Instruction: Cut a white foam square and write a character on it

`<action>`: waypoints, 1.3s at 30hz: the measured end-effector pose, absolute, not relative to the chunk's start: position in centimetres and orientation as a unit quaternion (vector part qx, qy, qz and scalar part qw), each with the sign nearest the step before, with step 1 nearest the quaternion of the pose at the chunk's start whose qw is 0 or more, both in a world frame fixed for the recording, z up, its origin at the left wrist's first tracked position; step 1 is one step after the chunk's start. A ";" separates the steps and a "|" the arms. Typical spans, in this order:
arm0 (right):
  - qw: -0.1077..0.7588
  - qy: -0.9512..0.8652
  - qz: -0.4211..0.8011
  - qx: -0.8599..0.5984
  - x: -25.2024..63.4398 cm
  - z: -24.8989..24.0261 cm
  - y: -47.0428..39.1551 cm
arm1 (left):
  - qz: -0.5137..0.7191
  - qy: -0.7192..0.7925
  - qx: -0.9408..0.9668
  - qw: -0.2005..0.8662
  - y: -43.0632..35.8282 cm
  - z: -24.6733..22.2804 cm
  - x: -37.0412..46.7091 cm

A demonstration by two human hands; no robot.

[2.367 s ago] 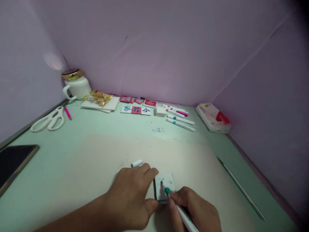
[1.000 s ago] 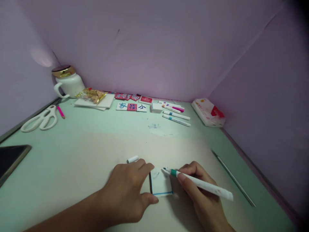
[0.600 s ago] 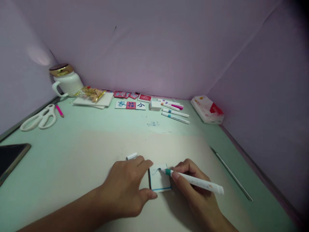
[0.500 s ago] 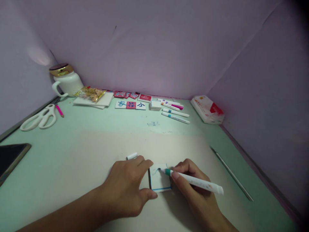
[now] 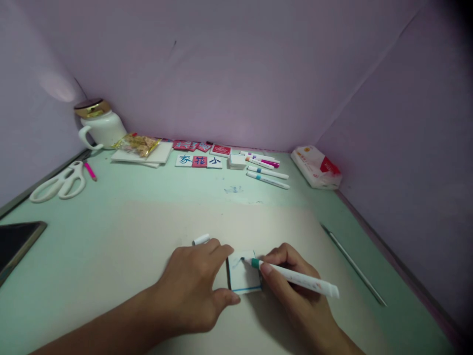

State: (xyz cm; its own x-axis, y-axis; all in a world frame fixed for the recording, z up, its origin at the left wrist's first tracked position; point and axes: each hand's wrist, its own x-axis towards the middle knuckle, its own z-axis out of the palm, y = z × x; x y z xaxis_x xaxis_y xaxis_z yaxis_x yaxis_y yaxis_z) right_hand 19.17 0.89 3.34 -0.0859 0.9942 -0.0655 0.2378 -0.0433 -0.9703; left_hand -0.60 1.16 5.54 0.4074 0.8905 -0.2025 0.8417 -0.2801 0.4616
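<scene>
White card (image 5: 244,277) is placed lower ctr of frame, betw. both hands; its L edge is gripped by L hand (image 5: 197,286), thumb & index at lower/upper corners. Marker (image 5: 303,280) is grasped in R hand (image 5: 300,301), long axis slanted lower R to upper L, tip put at card's upper ctr.

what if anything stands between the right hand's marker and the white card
Nothing visible: the marker in the right hand has its tip at the white card. The left hand is at the card's left edge, not between them.
</scene>
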 end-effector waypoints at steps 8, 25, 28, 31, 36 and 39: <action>0.385 -0.571 0.466 -0.555 19.2 3.6 1.0 | 0.055 0.541 0.800 0.252 1.3 5.3 -0.5; 0.400 -0.573 0.486 -0.524 19.7 3.2 1.2 | 0.069 0.549 0.800 0.231 1.1 4.6 -0.7; 0.405 -0.562 0.488 -0.531 19.8 3.4 1.2 | 0.072 0.549 0.802 0.225 1.1 4.5 -0.8; 0.414 -0.543 0.489 -0.543 19.6 3.8 1.2 | 0.073 0.546 0.804 0.223 1.1 4.5 -0.9; 0.441 -0.509 0.482 -0.561 19.2 4.5 1.1 | 0.070 0.548 0.802 0.226 1.1 4.8 -0.7; 0.457 -0.496 0.476 -0.564 19.2 4.4 1.1 | 0.060 0.552 0.800 0.228 1.2 5.0 -0.6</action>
State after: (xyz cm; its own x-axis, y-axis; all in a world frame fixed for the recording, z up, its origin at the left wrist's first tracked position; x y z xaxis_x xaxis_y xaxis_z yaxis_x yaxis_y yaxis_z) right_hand 19.17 1.14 4.43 0.0554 0.9950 -0.0837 0.1244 -0.0900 -0.9881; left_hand -0.62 1.20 5.01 0.3839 0.9102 -0.1556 0.8553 -0.2870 0.4314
